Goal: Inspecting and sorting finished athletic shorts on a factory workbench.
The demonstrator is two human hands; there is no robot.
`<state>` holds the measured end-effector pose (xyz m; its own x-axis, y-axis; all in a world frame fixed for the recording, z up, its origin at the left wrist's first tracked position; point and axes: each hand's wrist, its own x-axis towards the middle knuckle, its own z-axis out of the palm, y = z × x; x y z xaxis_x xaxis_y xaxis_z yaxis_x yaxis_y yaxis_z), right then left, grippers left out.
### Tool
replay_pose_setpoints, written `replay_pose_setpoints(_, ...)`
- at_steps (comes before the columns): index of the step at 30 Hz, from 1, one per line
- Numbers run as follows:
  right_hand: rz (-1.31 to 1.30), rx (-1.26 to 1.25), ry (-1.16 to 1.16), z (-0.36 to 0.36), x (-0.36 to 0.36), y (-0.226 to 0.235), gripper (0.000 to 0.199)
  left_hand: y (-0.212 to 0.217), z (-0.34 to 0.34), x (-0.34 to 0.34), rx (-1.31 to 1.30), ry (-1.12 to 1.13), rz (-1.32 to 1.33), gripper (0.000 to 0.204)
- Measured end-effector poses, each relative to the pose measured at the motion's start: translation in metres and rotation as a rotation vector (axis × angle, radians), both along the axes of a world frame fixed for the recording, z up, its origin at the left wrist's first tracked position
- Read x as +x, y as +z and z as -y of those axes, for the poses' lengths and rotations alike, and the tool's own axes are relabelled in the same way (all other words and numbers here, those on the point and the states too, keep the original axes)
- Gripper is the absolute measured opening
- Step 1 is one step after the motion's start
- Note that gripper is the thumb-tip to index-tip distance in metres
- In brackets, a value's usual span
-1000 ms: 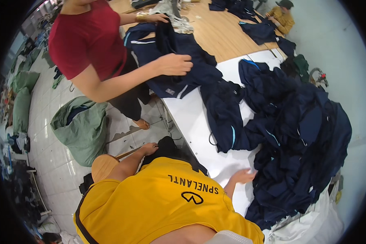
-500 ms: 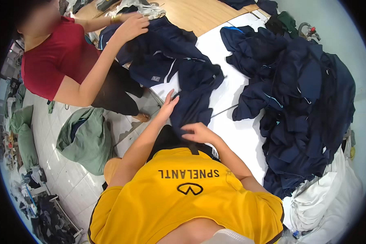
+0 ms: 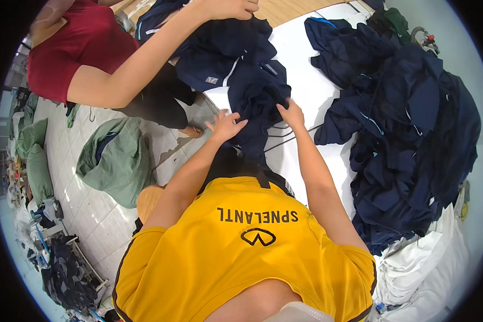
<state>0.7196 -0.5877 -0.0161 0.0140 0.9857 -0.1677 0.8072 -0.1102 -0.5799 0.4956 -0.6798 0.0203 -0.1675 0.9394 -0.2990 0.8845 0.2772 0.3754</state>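
Observation:
A dark navy garment (image 3: 255,99) with white piping lies crumpled in front of me, one end hanging over the near table edge toward my lap. My left hand (image 3: 228,127) rests at its left side, fingers spread. At the garment's right edge, my right hand (image 3: 292,114) pinches the cloth between thumb and fingers. More navy cloth (image 3: 220,45) joins or overlaps it farther back, where a co-worker's hand (image 3: 228,8) is above it. Folds hide where one piece ends and another begins.
A big heap of navy garments (image 3: 397,134) covers the right of the white table (image 3: 292,53). White cloth (image 3: 418,263) is bunched at the near right. A co-worker in a red shirt (image 3: 94,43) stands at the far left. A green sack (image 3: 115,163) sits on the tiled floor.
My right hand has moved forward and right from near my lap to the garment's right edge and grips it. My left hand has come down onto the cloth. The co-worker's arm reaches farther right.

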Motion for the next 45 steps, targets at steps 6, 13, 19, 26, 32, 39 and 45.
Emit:
replay_pose_setpoints(6, -1.66, -0.481, -0.183, 0.022, 0.007, 0.053, 0.036, 0.04, -0.008, -0.029, 0.086, 0.431, 1.663, 0.037)
replay_pose_setpoints(13, -2.251, -0.302, 0.039, 0.06, 0.032, 0.14, 0.04, 0.135, -0.005, -0.043, 0.135, 0.33, 2.383, 0.035)
replay_pose_setpoints(19, -2.345, -0.03, 0.138, 0.08, 0.039, 0.185, 0.031, 0.181, 0.003, -0.033, 0.09, 0.262, 2.427, 0.035)
replay_pose_setpoints(26, -2.344, 0.051, 0.163, 0.103, 0.056, 0.201, 0.036, 0.192, 0.009, -0.025, -0.002, 0.228, 2.473, 0.037)
replay_pose_setpoints(32, -2.313, 0.201, 0.441, 0.108, 0.066, 0.196, 0.049, 0.199, 0.014, -0.021, -0.024, 0.26, 2.408, 0.034)
replay_pose_setpoints(39, -2.232, 0.182, 0.782, 0.118, 0.082, 0.187, 0.066, 0.202, 0.019, -0.02, 0.044, -0.01, 2.55, 0.03)
replay_pose_setpoints(45, -2.184, 0.17, 0.893, 0.122, 0.091, 0.189, 0.068, 0.201, 0.021, -0.019, 0.126, -0.167, 2.523, 0.032)
